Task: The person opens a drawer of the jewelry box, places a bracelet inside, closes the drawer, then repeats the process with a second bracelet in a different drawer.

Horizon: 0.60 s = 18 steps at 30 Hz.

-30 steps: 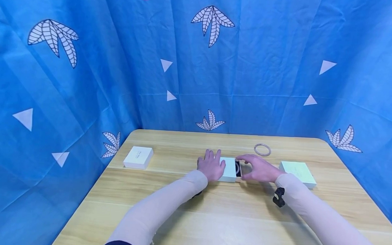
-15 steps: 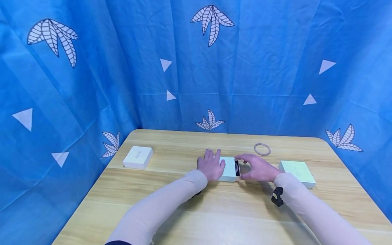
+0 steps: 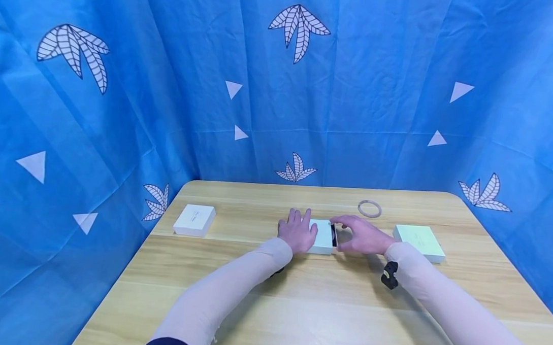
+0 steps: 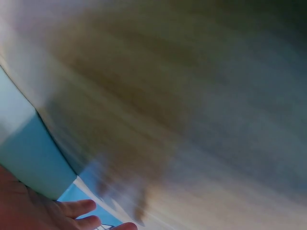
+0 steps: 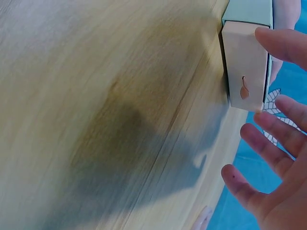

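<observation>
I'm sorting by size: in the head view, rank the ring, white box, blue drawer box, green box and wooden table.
Wooden table
Green box
White box
Ring
Blue drawer box: unsure, left hand covers part.

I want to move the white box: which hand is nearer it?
Left. The left hand rests on the pale blue box, right of the white box; the right hand is farther right, at the pale blue box's drawer.

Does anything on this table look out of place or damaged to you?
Two small things: the ring lies loose on the table, outside any box, and the drawer of the pale blue box sticks out slightly toward the right hand, leaving a dark gap. I see no spills or obvious damage.
</observation>
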Motion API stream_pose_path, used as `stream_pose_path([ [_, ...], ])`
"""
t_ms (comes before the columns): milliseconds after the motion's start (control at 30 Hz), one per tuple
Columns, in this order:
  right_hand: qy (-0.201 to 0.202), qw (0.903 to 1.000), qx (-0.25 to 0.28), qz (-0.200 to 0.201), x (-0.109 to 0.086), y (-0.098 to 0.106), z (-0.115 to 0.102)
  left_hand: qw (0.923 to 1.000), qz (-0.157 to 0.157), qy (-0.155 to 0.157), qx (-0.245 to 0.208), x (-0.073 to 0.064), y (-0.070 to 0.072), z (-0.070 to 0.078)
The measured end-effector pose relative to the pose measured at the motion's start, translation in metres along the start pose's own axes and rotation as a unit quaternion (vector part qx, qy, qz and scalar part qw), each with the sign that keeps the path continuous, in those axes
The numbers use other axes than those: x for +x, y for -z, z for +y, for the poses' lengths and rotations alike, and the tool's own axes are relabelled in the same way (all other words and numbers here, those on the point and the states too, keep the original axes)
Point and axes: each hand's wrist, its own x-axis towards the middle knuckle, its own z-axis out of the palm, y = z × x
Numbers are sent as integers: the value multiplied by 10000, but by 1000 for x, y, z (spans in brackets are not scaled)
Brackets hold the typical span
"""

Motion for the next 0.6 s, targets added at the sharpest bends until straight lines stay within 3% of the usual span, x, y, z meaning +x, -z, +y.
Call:
stream_pose_path([
  [600, -41, 10000, 3, 23, 4, -3, -2, 10000, -53, 13, -18, -1, 1, 0],
])
